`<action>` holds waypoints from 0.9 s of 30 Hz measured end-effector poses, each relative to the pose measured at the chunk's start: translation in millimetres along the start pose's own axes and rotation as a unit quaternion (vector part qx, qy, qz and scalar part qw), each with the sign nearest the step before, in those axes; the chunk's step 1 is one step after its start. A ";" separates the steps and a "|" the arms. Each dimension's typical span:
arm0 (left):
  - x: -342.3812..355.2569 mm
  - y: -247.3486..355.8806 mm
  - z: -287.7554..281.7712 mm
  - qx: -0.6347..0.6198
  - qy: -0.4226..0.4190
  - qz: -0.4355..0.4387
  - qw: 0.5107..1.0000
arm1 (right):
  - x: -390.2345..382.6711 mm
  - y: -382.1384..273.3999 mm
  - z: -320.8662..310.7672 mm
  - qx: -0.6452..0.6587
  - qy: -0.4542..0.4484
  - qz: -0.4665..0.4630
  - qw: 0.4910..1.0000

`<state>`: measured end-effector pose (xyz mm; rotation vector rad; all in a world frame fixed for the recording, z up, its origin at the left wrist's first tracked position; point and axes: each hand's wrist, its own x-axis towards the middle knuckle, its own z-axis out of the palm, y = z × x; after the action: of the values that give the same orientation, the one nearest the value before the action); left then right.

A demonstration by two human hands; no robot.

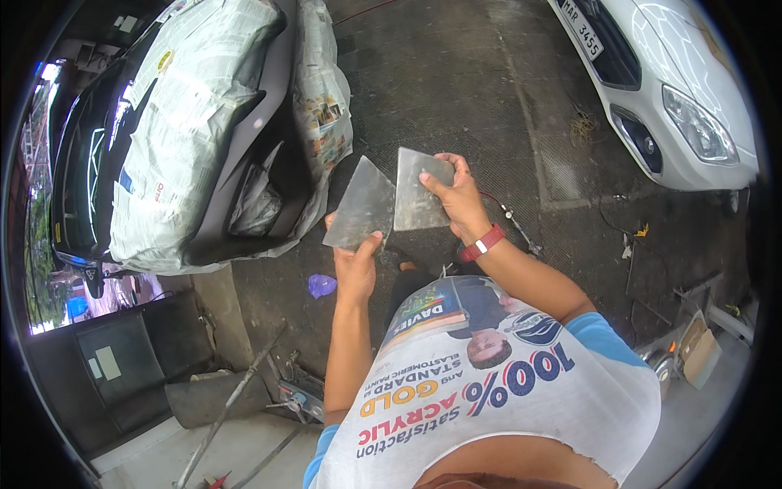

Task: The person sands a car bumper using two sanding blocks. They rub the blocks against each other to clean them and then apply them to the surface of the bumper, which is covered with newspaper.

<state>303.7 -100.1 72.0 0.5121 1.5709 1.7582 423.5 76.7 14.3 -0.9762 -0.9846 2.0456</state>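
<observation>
A flat grey plate with slanted edges [358, 202] is gripped by my left hand [355, 265], thumb on its face near the lower edge. My right hand [460, 196] pinches a second flat grey plate [417, 196] at its right side, the thumb lying over its face. Both plates look smudged and are held up side by side, their near edges close together; whether they touch I cannot tell. A red band [484, 243] is round my right wrist. Fingers behind the plates are mostly hidden.
At the left stands a dark car bumper [281, 155], with newspaper masking [183, 155] beside it. A white car [692, 90] is at the upper right. A purple crumpled item [322, 285] and a thin hose with a metal fitting [521, 232] lie on the dark floor.
</observation>
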 end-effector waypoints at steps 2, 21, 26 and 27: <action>-1.0 -0.2 3.1 0.054 -0.014 0.020 0.998 | -3.7 -1.6 7.4 0.089 0.039 0.060 0.994; -14.9 31.6 14.0 0.237 -0.045 0.009 0.970 | 33.1 -68.4 28.3 -0.239 -0.152 -0.108 0.953; -13.8 41.0 11.6 0.248 -0.068 -0.058 0.965 | 39.1 -72.1 28.9 -0.290 -0.204 -0.152 0.922; -14.1 38.8 11.1 0.244 -0.060 -0.048 0.967 | 41.9 -78.1 30.8 -0.165 -0.163 -0.068 0.970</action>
<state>311.4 -102.9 113.9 0.7462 1.9085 1.2354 395.0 138.5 78.9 -0.7164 -1.5596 2.0009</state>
